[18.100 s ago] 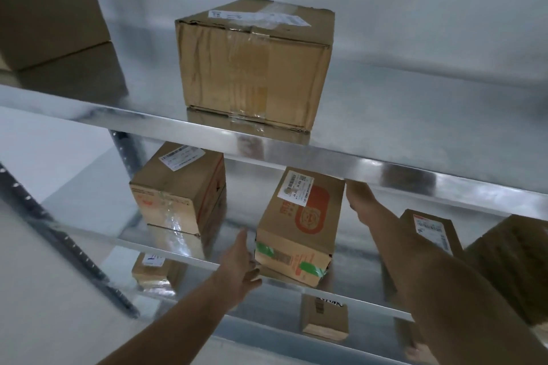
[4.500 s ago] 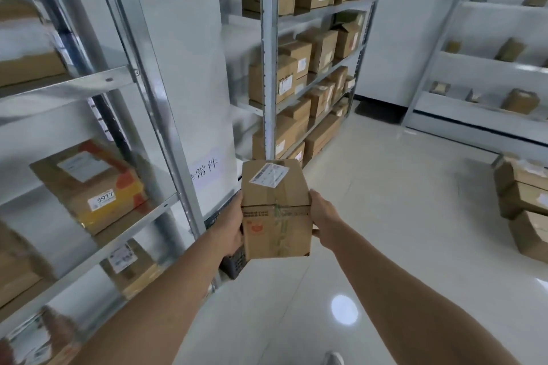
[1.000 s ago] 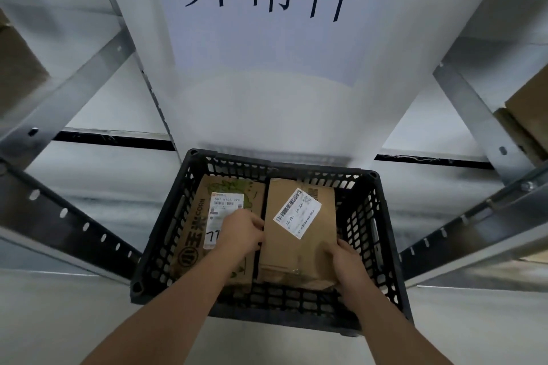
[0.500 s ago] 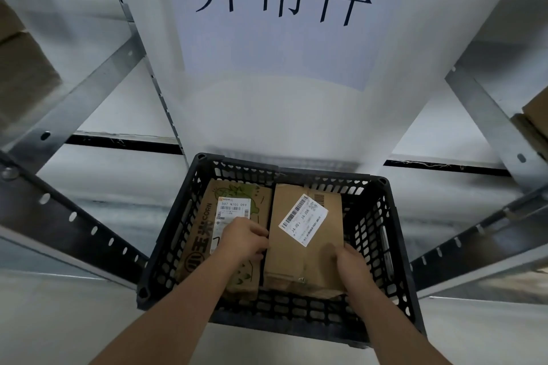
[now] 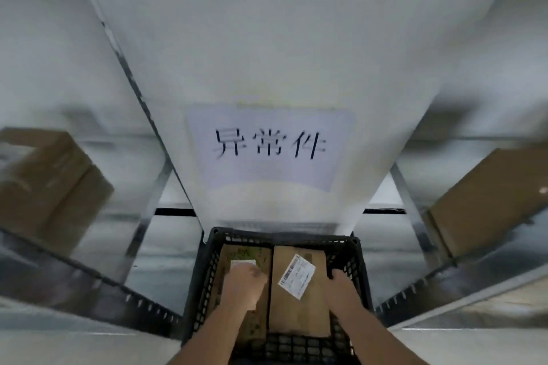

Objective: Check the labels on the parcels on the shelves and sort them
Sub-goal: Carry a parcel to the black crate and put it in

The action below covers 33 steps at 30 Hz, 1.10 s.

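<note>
Your left hand (image 5: 243,281) is resting loosely curled on the printed box (image 5: 237,252), and your right hand (image 5: 341,284) is gripping the plain parcel's (image 5: 296,305) right edge inside the black crate (image 5: 353,258). Between your hands its white barcode label (image 5: 296,275) is blurring unreadably; above them, the sign (image 5: 269,147) is reading "异常件".

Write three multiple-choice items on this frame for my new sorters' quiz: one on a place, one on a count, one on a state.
1. Where does the brown cardboard parcel with the white barcode label lie?
A. on a shelf
B. in the black plastic lattice crate
C. on the floor

2. How many parcels are in the crate?
A. one
B. two
C. four

3. Where is the right hand?
A. at that parcel's right side
B. on the sign
C. out of view

Key: 1 B, the crate's walls surround it. 2 B, it lies beside the green-printed cardboard parcel. 3 A, its fingers lie between parcel and crate wall.
</note>
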Tool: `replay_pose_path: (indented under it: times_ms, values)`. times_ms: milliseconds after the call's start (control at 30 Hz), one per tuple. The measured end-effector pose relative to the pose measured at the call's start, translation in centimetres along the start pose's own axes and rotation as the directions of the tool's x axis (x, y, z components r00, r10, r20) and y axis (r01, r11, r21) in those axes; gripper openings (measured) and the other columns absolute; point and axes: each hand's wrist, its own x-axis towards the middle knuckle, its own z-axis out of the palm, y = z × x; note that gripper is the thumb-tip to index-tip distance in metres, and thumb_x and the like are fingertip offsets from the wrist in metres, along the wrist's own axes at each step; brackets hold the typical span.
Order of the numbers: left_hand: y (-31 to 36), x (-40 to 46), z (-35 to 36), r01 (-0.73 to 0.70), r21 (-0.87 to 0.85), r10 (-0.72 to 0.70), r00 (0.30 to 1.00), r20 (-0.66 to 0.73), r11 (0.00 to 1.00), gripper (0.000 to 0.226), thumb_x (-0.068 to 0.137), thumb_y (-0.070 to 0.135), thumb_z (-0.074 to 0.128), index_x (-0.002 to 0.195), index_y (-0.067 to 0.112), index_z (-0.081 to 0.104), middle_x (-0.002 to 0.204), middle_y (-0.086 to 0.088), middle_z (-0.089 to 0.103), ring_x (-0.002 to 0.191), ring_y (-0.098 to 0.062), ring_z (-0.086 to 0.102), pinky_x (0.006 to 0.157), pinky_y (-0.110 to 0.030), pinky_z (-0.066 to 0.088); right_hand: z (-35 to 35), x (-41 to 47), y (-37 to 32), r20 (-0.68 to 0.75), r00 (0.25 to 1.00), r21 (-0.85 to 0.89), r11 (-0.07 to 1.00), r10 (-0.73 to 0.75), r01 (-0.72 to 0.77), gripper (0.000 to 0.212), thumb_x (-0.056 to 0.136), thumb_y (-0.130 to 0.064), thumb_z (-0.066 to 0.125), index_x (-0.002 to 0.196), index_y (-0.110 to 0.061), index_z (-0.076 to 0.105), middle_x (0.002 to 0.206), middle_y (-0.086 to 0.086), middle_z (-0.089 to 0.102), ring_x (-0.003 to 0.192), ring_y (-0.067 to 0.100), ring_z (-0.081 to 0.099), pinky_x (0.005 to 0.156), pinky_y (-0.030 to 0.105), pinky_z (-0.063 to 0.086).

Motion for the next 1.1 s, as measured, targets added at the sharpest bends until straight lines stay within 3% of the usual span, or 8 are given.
replay_pose_path:
  times_ms: [167,267,333,500,633,800,933,1100]
  values:
    - [11.6,-11.3,-11.3,-0.076,0.035,0.076,0.997,-0.013,0.997,0.031,0.097,0.015,0.056,0.067,0.020,0.050,0.064,0.002,0.052,0.051,-0.008,0.049,0.048,-0.020,0.036,-8.2,-15.9,-12.9,-0.078,0.989,-0.102,0.988,-0.123,0.115,0.005,0.104,-0.021,0.045,0.105,-0.016,0.047,0.104,0.005,0.053,0.093,0.018,0.049,0.079,0.027,0.039]
    - [18.3,-19.5,-19.0,-0.180,0.068,0.180,0.984,0.003,0.981,0.015,0.098,0.021,0.057,0.100,0.016,0.072,0.101,-0.002,0.069,0.088,-0.015,0.063,0.080,-0.024,0.044,-13.6,-26.0,-19.9,-0.060,0.983,-0.111,0.980,-0.174,0.167,0.011,0.105,-0.018,0.043,0.115,-0.020,0.041,0.111,0.004,0.046,0.098,0.017,0.043,0.077,0.023,0.038]
    - [22.3,-25.2,-23.9,-0.219,0.060,0.221,0.975,-0.024,0.974,0.030,0.097,0.022,0.061,0.124,0.013,0.069,0.125,-0.004,0.068,0.113,-0.021,0.064,0.098,-0.027,0.044,-16.8,-32.7,-23.9,-0.082,0.973,-0.115,0.972,-0.216,0.206,0.028,0.105,-0.018,0.043,0.133,-0.015,0.048,0.120,0.007,0.052,0.100,0.017,0.042,0.080,0.024,0.041]
    - [29.0,-38.7,-33.4,-0.334,0.037,0.336,0.933,-0.126,0.942,0.033,0.098,0.022,0.062,0.130,0.014,0.065,0.133,-0.003,0.064,0.096,-0.016,0.059,0.073,-0.021,0.044,-22.3,-47.0,-30.6,-0.106,0.922,-0.163,0.921,-0.373,0.354,0.038,0.104,-0.019,0.044,0.136,-0.002,0.054,0.136,0.020,0.058,0.109,0.028,0.056,0.090,0.033,0.042]
    - [29.2,-48.3,-36.6,-0.412,-0.043,0.385,0.881,-0.275,0.910,0.038,0.098,0.020,0.063,0.135,0.013,0.059,0.134,-0.001,0.065,0.118,-0.020,0.062,0.095,-0.025,0.046,-23.8,-56.1,-31.0,-0.139,0.846,-0.155,0.855,-0.514,0.494,0.040,0.105,-0.020,0.042,0.140,-0.003,0.052,0.146,0.011,0.052,0.128,0.027,0.052,0.100,0.029,0.040]
    - [25.9,-57.0,-37.5,-0.465,-0.071,0.392,0.809,-0.438,0.882,0.049,0.098,0.024,0.064,0.145,0.015,0.051,0.138,-0.001,0.059,0.125,-0.020,0.057,0.091,-0.021,0.037,-23.0,-63.3,-28.3,-0.131,0.789,-0.127,0.800,-0.600,0.587,0.038,0.105,-0.022,0.041,0.136,-0.005,0.054,0.135,0.014,0.059,0.119,0.030,0.057,0.081,0.027,0.039]
    - [23.5,-62.3,-38.8,-0.462,-0.035,0.390,0.785,-0.482,0.886,0.050,0.099,0.023,0.062,0.147,0.014,0.049,0.130,-0.004,0.060,0.119,-0.021,0.056,0.093,-0.025,0.037,-20.8,-67.7,-27.1,-0.091,0.774,-0.122,0.778,-0.627,0.616,0.045,0.104,-0.022,0.042,0.148,-0.012,0.047,0.153,0.004,0.046,0.126,0.023,0.053,0.089,0.024,0.035]
    - [19.1,-66.5,-42.1,-0.446,-0.046,0.354,0.766,-0.537,0.894,0.056,0.099,0.026,0.063,0.151,0.018,0.045,0.147,-0.003,0.055,0.133,-0.024,0.053,0.110,-0.036,0.043,-16.9,-71.9,-28.0,-0.027,0.733,-0.180,0.725,-0.680,0.665,0.045,0.106,-0.022,0.039,0.149,-0.012,0.047,0.157,0.002,0.043,0.138,0.023,0.046,0.106,0.026,0.035]
